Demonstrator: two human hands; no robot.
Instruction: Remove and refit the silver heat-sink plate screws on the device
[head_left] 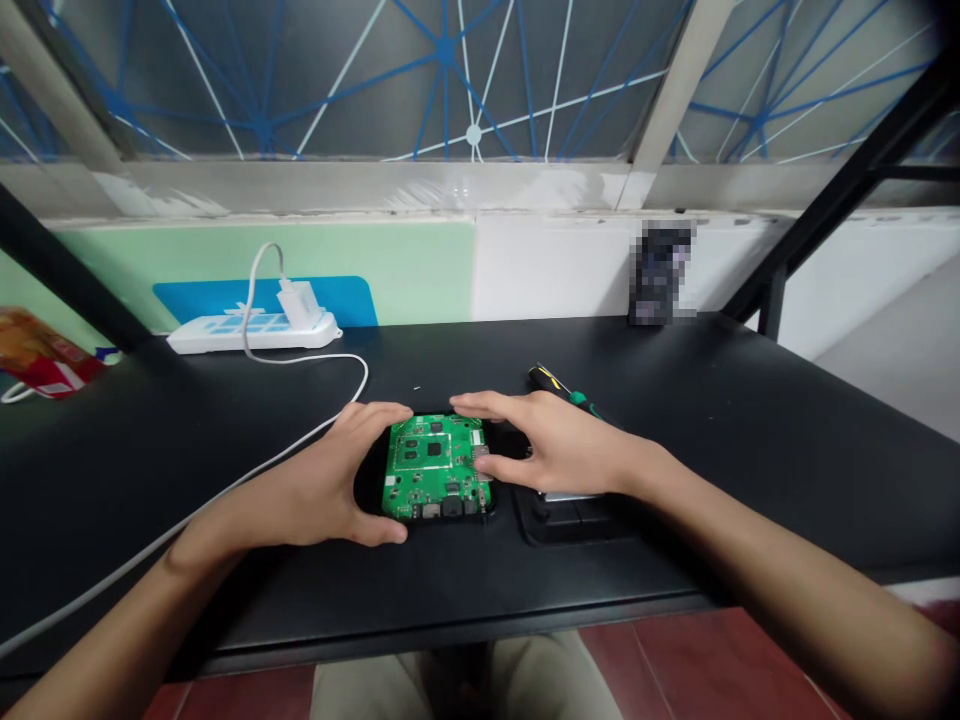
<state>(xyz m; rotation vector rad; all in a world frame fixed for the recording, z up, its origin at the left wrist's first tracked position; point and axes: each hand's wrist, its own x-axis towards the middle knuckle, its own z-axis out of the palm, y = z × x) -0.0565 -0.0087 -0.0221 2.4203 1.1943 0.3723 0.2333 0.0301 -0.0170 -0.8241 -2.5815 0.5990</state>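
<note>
A green circuit board [424, 475] lies in a black casing on the dark table [315, 590], near its front edge. My left hand [334, 480] holds the casing's left side, thumb at the near corner and fingers at the far corner. From the right, my right hand [547, 440] reaches over the board, its fingertips at the far edge and its thumb on the board's right side. Under and beside my right hand is a black cover [577, 522], partly hidden by it. Screwdrivers [551, 382] with yellow-black and green-black handles lie just behind that hand.
At the back left stands a white power strip [217, 335] with a charger [298, 303]; its white cable [247, 475] runs across the left side. A red packet [52, 355] is far left. A pixelated dark object [658, 275] leans on the wall.
</note>
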